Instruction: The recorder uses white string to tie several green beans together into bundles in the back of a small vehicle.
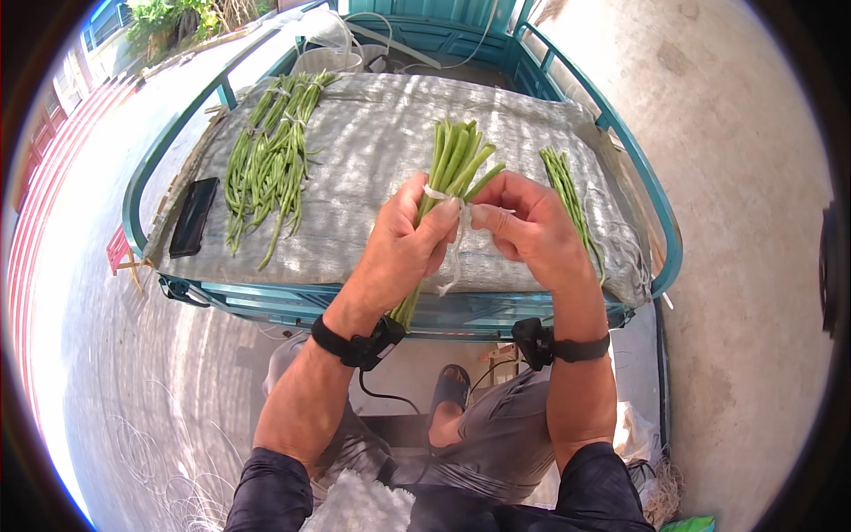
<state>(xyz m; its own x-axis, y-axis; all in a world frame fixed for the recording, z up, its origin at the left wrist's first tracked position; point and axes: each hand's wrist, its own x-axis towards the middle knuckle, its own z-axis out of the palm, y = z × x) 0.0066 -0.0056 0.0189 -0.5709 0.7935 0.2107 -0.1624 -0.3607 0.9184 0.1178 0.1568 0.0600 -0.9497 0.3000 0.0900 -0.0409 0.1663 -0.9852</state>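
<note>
A bundle of long green beans (454, 152) is held upright over the front edge of the cloth-covered cart bed, its lower ends hanging down past my left wrist. My left hand (412, 226) wraps around the bundle, thumb pressed toward the white tie strip (459, 232) that circles it. With thumb and fingers pinched together, my right hand (529, 222) grips the tie strip at the bundle's right side. One loose end of the strip dangles between my hands.
Tied bunches of beans (270, 164) lie on the grey cloth (372, 115) at left, beside a black phone (193, 217). Loose beans (569, 195) rest at right. Teal rails (651, 195) border the cart. A white bucket (328, 60) stands behind.
</note>
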